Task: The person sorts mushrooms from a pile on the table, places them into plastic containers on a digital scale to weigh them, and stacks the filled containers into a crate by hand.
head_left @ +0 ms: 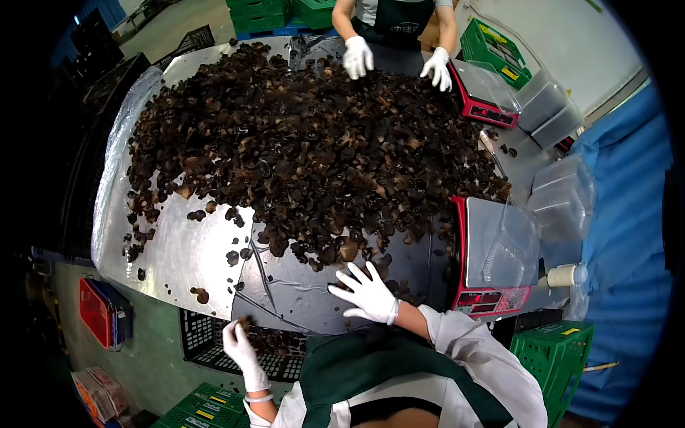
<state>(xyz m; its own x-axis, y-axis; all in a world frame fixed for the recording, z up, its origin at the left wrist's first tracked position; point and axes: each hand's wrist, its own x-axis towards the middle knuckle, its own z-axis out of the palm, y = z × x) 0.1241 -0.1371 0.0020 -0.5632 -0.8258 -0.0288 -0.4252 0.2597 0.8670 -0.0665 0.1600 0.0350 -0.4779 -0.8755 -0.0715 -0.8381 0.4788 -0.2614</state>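
Note:
A large heap of dark brown wood ear mushrooms (321, 143) covers much of the metal table (193, 250). My right hand (369, 294), in a white glove, is at the heap's near edge with its fingers spread and nothing in them. A few loose pieces lie by its fingertips. Lower left, my gloved left hand (242, 351) is off the table's near edge, above a black crate (203, 339). Its fingers are closed on a small brown mushroom piece (245, 322). More dark pieces lie in the crate.
Two red scales stand on the right, a near one (499, 242) with a clear plastic box (506, 257) on it, and a far one (485, 93). Clear tubs (564, 192) stand beyond. Across the table are a co-worker's gloved hands (358, 57). Green crates (553, 364) flank me.

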